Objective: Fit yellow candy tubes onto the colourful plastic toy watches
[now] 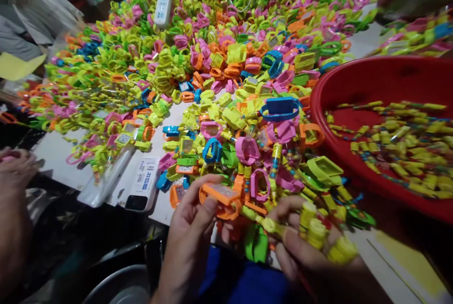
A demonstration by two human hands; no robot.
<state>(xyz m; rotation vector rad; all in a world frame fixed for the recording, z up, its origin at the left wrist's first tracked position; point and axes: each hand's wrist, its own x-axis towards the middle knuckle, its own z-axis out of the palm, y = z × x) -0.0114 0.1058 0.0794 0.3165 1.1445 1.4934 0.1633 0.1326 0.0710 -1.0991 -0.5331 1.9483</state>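
Between the thumb and fingers of my left hand [196, 228] is an orange plastic toy watch [221, 198], its flat face turned up and its strap curled beneath. My right hand [300, 242] is closed on several yellow-capped tubes [314, 228]. One of these yellow tubes [267, 223] points toward the orange watch; whether its tip touches the watch I cannot tell. Just beyond both hands lies a loose heap of toy watches [247, 148] in pink, blue, yellow, green and orange, with bead-filled tubes [275, 162] among them.
A red basin [318, 91] holding yellow tubes stands at the right. A larger watch pile [170, 58] covers the table's back, with a white power strip [163, 5] on it. A white phone-like device [142, 186] lies left of centre. Another person's hand [16, 167] is at the left edge.
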